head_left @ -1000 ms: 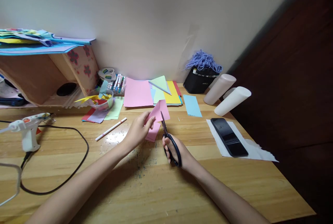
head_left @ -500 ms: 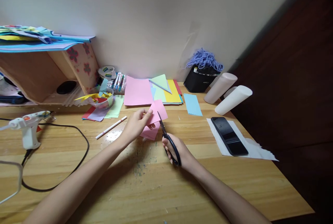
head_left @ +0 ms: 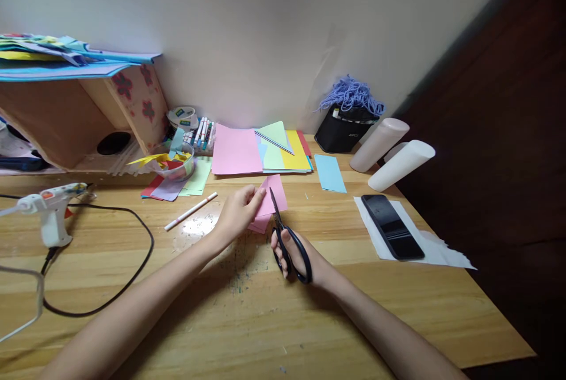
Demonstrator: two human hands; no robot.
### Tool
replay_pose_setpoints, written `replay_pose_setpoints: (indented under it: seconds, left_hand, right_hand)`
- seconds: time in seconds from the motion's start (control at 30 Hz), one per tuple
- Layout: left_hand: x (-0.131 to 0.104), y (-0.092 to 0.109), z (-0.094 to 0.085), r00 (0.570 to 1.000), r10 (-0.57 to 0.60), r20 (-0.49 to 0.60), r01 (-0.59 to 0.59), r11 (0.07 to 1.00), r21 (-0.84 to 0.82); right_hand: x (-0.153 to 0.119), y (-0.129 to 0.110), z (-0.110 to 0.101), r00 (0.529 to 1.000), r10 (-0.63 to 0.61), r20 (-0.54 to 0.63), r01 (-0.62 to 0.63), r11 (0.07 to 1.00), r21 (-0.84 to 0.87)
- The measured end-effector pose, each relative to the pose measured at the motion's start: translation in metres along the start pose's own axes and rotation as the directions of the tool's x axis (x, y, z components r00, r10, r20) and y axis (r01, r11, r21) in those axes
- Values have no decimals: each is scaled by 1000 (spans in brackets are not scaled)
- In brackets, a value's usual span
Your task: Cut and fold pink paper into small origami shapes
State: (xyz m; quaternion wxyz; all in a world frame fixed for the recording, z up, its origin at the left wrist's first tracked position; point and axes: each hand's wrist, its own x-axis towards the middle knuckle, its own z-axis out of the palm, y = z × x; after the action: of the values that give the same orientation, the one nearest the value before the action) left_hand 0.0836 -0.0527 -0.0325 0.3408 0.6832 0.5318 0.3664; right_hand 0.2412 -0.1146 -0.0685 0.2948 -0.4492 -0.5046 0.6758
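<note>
Left hand (head_left: 239, 212): while thumb and fingers pinch a small pink paper rectangle (head_left: 275, 193) by its 9 o'clock edge, another pink piece (head_left: 260, 225) shows at 7 o'clock.
Right hand (head_left: 297, 255): fingers clasp black-handled metal scissors (head_left: 280, 222) at 5 o'clock — handles spread, tip over the rectangle.
Flat black phone (head_left: 392, 228): between 3 and 4 o'clock — on a torn white sheet (head_left: 437, 248).

We could not see the fingertips of the left hand (head_left: 241, 213) beneath the held pink paper (head_left: 276, 192), which covered part of a second pink piece (head_left: 260, 225). Toward the back edge of the table (head_left: 221, 333), blue yarn (head_left: 351, 96) hid much of the top of the black case (head_left: 336, 132). Our view's left edge cut off the flowered box (head_left: 132, 106) and the white rod (head_left: 41, 294); the tabletop specks (head_left: 240, 276) were too small to identify.
</note>
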Motion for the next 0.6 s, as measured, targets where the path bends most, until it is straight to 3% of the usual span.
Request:
replay_pose_setpoints:
  seconds: [0.4, 0.6]
  left_hand:
    - [0, -1, 2, 999, -32, 2, 32, 998, -59]
    - [0, -2, 4, 997, -80, 15, 81, 990, -116]
  right_hand:
    - [3, 12, 3, 991, 13, -134, -22, 997, -69]
    - [2, 12, 2, 991, -9, -133, -8, 992, -126]
